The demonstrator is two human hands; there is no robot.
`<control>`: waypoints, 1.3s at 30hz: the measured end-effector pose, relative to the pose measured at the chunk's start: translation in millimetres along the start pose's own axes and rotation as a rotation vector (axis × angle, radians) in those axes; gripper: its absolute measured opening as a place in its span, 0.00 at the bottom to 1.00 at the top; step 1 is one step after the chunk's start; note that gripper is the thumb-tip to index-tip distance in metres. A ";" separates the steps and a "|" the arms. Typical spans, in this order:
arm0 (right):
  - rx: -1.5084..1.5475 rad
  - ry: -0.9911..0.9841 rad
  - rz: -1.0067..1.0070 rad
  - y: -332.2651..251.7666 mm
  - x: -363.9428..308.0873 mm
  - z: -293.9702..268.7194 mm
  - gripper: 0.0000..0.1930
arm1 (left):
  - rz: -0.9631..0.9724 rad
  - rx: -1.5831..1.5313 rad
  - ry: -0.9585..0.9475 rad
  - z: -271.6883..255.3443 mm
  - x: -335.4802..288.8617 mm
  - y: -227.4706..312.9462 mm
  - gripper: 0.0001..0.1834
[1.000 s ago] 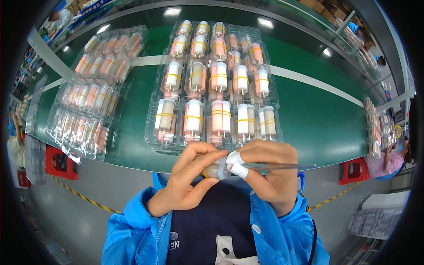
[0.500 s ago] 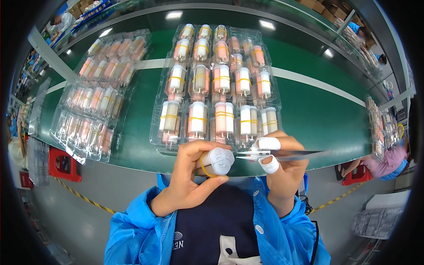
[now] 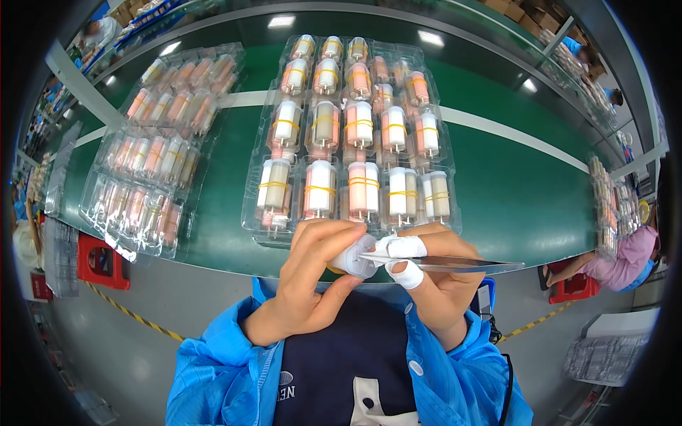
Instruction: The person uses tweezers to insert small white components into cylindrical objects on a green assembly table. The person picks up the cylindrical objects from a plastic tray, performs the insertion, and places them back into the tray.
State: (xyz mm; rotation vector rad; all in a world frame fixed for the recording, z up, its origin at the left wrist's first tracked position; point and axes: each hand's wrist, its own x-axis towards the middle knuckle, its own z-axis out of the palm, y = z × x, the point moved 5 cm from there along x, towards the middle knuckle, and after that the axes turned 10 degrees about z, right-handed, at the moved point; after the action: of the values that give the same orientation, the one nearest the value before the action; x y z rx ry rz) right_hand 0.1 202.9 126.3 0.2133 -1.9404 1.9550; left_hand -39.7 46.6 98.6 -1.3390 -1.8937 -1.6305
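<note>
In my left hand (image 3: 307,280) is a small bundle of cylinders held by a yellow rubber band, its pale cap-like end (image 3: 359,261) turned to the right. Thumb and fingers wrap round it, so most of its body is hidden. My right hand (image 3: 449,280), with white tape on thumb and forefinger, pinches a pair of metal tweezers (image 3: 472,265). The tweezer tips are at the pale end, apparently touching it. Just beyond both hands, a clear plastic tray (image 3: 250,213) holds rows of similar white, pink and grey banded cylinders (image 3: 320,186).
More filled clear trays (image 3: 138,213) lie on the green table (image 3: 511,206) to the left, and others (image 3: 604,206) at the far right. Red stools (image 3: 103,263) stand below the table. A person in pink (image 3: 634,252) sits at the right.
My right hand has moved left, bringing the tweezer tips onto the pale end of the bundle. The left hand has turned the bundle slightly, and its fingers now cover more of it.
</note>
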 end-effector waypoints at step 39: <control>-0.071 -0.152 0.129 6.2 15.8 -0.4 0.05 | 0.048 0.200 -0.092 3.9 4.4 4.9 0.30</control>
State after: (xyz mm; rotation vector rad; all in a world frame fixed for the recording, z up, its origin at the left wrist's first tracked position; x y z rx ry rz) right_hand -16.6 205.9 126.2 0.2281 -2.1662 1.9974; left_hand -36.8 51.7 103.5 -1.3846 -2.0003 -1.3378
